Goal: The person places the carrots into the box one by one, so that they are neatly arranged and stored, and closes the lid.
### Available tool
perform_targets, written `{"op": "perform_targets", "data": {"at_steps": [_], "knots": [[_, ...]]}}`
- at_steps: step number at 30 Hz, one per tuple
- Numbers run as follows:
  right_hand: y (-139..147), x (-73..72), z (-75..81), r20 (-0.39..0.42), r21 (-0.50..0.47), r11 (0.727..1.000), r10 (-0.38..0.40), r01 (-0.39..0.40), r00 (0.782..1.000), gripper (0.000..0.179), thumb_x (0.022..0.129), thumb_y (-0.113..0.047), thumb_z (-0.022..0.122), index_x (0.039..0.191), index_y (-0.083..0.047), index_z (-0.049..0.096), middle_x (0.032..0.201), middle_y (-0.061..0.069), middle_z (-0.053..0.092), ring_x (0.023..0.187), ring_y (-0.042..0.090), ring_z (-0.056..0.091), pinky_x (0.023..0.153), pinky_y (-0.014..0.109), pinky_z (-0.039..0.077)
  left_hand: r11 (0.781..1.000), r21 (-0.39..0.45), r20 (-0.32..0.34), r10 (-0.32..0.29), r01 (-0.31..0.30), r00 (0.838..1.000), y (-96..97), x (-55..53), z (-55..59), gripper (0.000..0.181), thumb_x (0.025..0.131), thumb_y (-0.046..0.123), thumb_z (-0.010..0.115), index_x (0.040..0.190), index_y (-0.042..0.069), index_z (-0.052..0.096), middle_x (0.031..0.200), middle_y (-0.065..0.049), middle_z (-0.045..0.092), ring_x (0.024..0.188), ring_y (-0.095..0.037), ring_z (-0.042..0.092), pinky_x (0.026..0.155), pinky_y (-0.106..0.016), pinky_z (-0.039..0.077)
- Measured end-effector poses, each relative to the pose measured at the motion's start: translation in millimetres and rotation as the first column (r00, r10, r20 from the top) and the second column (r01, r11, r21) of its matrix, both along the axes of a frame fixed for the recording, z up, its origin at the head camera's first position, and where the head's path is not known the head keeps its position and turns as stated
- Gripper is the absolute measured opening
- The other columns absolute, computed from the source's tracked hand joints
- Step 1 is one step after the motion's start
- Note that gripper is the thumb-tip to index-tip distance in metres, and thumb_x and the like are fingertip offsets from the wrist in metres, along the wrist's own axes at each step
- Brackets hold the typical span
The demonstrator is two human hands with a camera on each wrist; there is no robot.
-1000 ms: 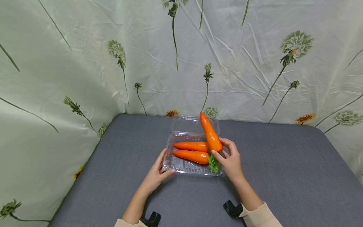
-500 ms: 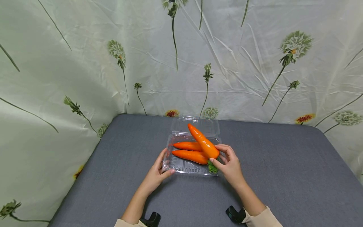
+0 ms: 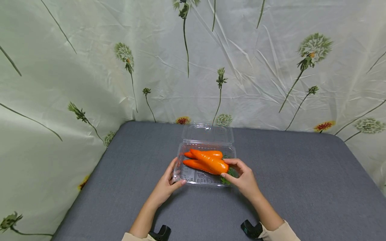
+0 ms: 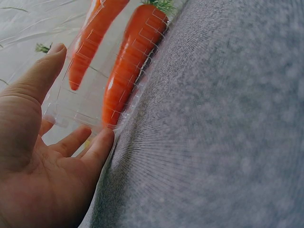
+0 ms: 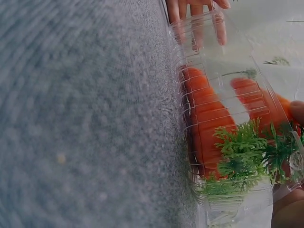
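Observation:
A clear plastic clamshell container sits on the grey table. Inside lie two orange carrots with green tops, a front carrot and a rear carrot, tips pointing left. A third carrot slants across both, its thick end pinched between the thumb and fingers of my right hand. My left hand holds the container's left end, thumb at the near corner. Through the container wall, the right wrist view shows leafy green tops near the right end; the right fingers are partly hidden there.
The container's lid is folded back toward the far edge of the table. Behind and to the left hangs a pale curtain printed with dandelions. Black wrist devices sit at both sleeves.
My right hand has lowered the third carrot into the container, its tip swinging down and left from near upright to lying over the other two. My left hand stays put.

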State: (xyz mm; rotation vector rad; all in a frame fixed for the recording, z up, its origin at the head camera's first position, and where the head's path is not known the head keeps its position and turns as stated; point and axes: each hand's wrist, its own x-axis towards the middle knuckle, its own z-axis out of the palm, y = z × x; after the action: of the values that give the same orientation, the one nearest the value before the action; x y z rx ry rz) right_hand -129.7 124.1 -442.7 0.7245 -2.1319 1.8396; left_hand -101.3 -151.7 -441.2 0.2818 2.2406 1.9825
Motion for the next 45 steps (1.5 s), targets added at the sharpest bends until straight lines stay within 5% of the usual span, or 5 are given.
{"op": "perform_targets", "data": {"at_steps": [18, 26, 31, 40, 45], "knots": [[3.0, 4.3, 14.5, 0.033, 0.096, 0.981, 0.163, -0.166, 0.986, 0.036, 0.072, 0.01, 0.068, 0.107, 0.009, 0.057, 0.111, 0.023, 0.057, 0.107, 0.018, 0.052, 0.087, 0.03, 0.042, 1.0, 0.014, 0.012, -0.011, 0.011, 1.0, 0.1, 0.3, 0.2, 0.085, 0.08, 0.003, 0.066, 0.145, 0.011, 0.012, 0.144, -0.019, 0.02, 0.123, -0.036, 0.034, 0.092, -0.035, 0.038], [-1.3, 7.7, 30.3, 0.057, 0.23, 0.963, 0.13, -0.139, 0.99, 0.033, 0.072, 0.008, 0.069, 0.103, 0.009, 0.06, 0.106, 0.021, 0.06, 0.104, 0.025, 0.054, 0.09, 0.019, 0.037, 1.0, 0.007, 0.029, -0.004, 0.004, 1.0, -0.3, 0.3, 0.5, 0.085, 0.08, 0.005, 0.067, 0.145, 0.011, 0.012, 0.145, -0.016, 0.02, 0.124, -0.033, 0.033, 0.092, -0.035, 0.037], [-3.4, 7.4, 35.7, 0.074, 0.319, 0.938, 0.117, -0.135, 0.99, 0.033, 0.073, 0.004, 0.07, 0.105, 0.006, 0.061, 0.105, 0.017, 0.062, 0.103, 0.03, 0.055, 0.091, 0.028, 0.039, 1.0, -0.001, 0.031, 0.011, -0.01, 0.999, -0.2, -0.2, 1.1, 0.085, 0.079, 0.005, 0.068, 0.145, 0.011, 0.014, 0.145, -0.015, 0.021, 0.124, -0.034, 0.033, 0.094, -0.038, 0.036], [4.0, -4.6, 9.7, 0.09, 0.428, 0.89, 0.132, -0.158, 0.987, 0.039, 0.077, -0.013, 0.071, 0.115, -0.008, 0.06, 0.115, 0.002, 0.06, 0.111, 0.021, 0.05, 0.092, 0.042, 0.038, 1.0, -0.005, 0.042, 0.006, -0.006, 0.999, 0.5, -0.5, 4.1, 0.085, 0.08, 0.002, 0.066, 0.145, 0.008, 0.012, 0.145, -0.017, 0.02, 0.123, -0.038, 0.033, 0.093, -0.036, 0.038], [8.3, -5.7, 9.4, 0.116, 0.359, 0.913, 0.16, -0.192, 0.98, 0.042, 0.081, -0.018, 0.068, 0.12, -0.008, 0.057, 0.12, 0.002, 0.057, 0.114, 0.02, 0.047, 0.094, 0.044, 0.035, 1.0, -0.015, 0.045, 0.0, 0.001, 0.999, -0.2, 0.1, 5.8, 0.084, 0.081, 0.004, 0.066, 0.145, 0.009, 0.012, 0.145, -0.018, 0.019, 0.123, -0.037, 0.033, 0.093, -0.041, 0.037]]}}
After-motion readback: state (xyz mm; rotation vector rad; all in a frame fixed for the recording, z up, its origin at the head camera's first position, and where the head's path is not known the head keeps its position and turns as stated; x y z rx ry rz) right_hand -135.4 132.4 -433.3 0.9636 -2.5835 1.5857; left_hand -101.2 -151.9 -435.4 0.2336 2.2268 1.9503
